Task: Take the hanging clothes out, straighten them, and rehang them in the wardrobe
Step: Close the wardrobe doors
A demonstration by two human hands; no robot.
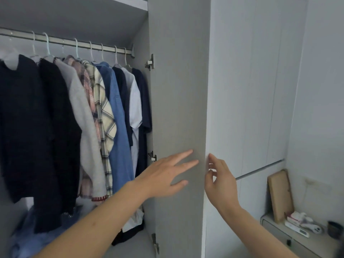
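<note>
1. Head view: clothes hang left of the open door, on hangers along the rail.
2. Soft, light fabric, likely to slip; lift by the hanger hooks.
3. Left hand lies flat on the door, fingers straight; right hand touches the door's edge, fingers loose, holding nothing.
4. Garments are packed tight; free room lies in front.

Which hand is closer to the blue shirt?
Left. The left hand is spread against the open door's inner face, just right of the blue shirt. The right hand is farther right, at the door's outer edge.
</note>
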